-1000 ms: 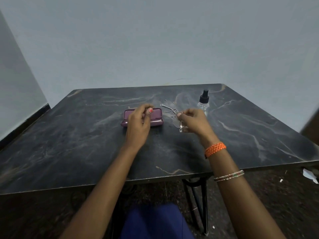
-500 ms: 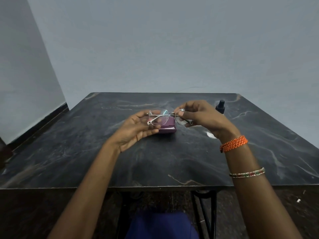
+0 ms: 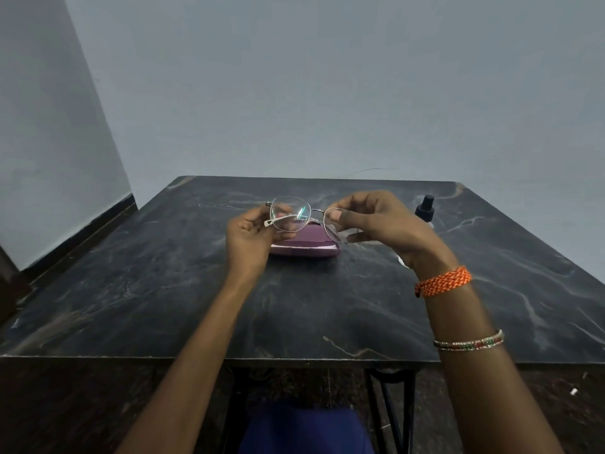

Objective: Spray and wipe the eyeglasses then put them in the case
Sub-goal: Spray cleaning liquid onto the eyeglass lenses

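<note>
Above the middle of the table (image 3: pixel 196 290), you hold the eyeglasses (image 3: pixel 304 217) in the air with both hands. Your left hand (image 3: pixel 252 237) grips the left end of the frame, one folded temple across its fingers. Your right hand (image 3: pixel 376 224) pinches the right lens rim. Directly beneath lies the purple case (image 3: pixel 307 245), lid shut. Behind your right hand stands the spray bottle (image 3: pixel 425 208).

I hold the eyeglasses (image 3: pixel 302 215) above the purple case (image 3: pixel 306 244), my left hand (image 3: pixel 252 239) pinching one temple, my right hand (image 3: pixel 383 224) the right lens; spray bottle (image 3: pixel 425 209) far right.
</note>
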